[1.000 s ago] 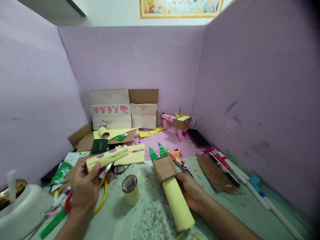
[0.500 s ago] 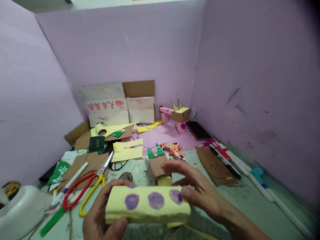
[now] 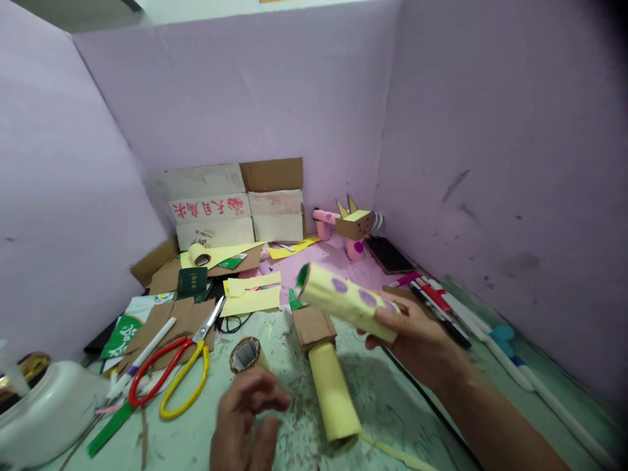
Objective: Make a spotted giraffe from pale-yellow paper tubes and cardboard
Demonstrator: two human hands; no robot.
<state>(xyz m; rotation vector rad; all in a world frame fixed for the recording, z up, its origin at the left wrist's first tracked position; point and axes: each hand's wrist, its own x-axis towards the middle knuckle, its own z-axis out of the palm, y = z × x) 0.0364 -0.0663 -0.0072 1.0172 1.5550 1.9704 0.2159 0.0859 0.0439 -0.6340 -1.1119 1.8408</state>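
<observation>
My right hand (image 3: 412,333) grips a yellow paper-covered tube with purple spots (image 3: 350,297) near one end. The tube is raised and tilted, with its green-lined open end pointing left. My left hand (image 3: 252,418) is low in front, empty, its fingers bent and thumb apart. Just beyond its fingers stands a cardboard roll (image 3: 245,356) with a grey inside. Between my hands a plain yellow tube (image 3: 336,396) lies on the table, against a small brown cardboard box (image 3: 314,327) with green pointed pieces, partly hidden by the spotted tube.
Scissors with red and yellow handles (image 3: 184,373) lie left among cardboard scraps and a white marker (image 3: 147,350). A pink tube animal with a cardboard head (image 3: 354,226) stands at the back beside a phone (image 3: 390,255). Markers (image 3: 436,307) line the right side. A white container (image 3: 46,415) sits front left.
My left hand has let go of the spotted tube and moved right. My right hand has taken it, lifting and tilting it to the right, which uncovers the plain yellow tube.
</observation>
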